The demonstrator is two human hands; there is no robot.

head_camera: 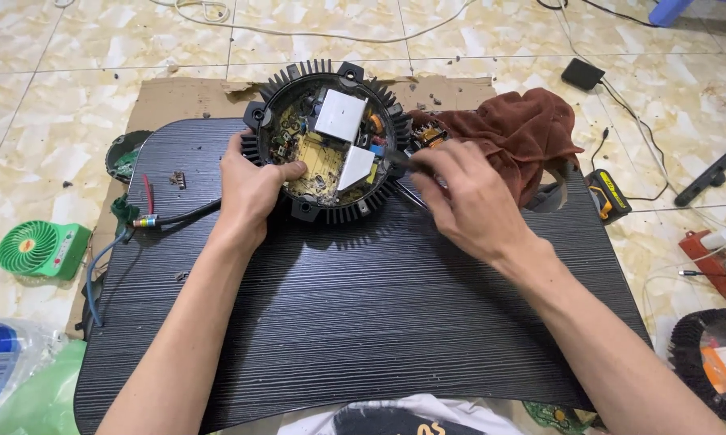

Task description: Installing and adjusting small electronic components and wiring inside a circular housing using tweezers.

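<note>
You are working on a round black finned housing [328,141] sitting at the far edge of the dark ribbed table [363,306], close enough that both forearms are resting low while you reach in. Your left hand [254,189] is wrapping the near-left rim of the housing, fingers curling over the fins and the thumb pressing onto the yellowish circuit board [318,161] inside; its grip is clamped on the housing, seemingly to keep it from turning or sliding while the other hand is working. Your right hand [459,193] is pinching a thin dark tool [395,157], its grip closed on the handle, with the tip pointing in at the right side of the board, just beside two white rectangular blocks [343,117]. What kind of tool it is cannot be told.

A cable [177,216] is trailing left from under your left wrist. A brown cloth [516,133] is lying bunched just right of the housing, within easy reach, probably for wiping. Cardboard [186,97] is spreading under the table, over the tiled floor [81,97]. A small green fan [41,248] is sitting well off to the left on the floor.
</note>
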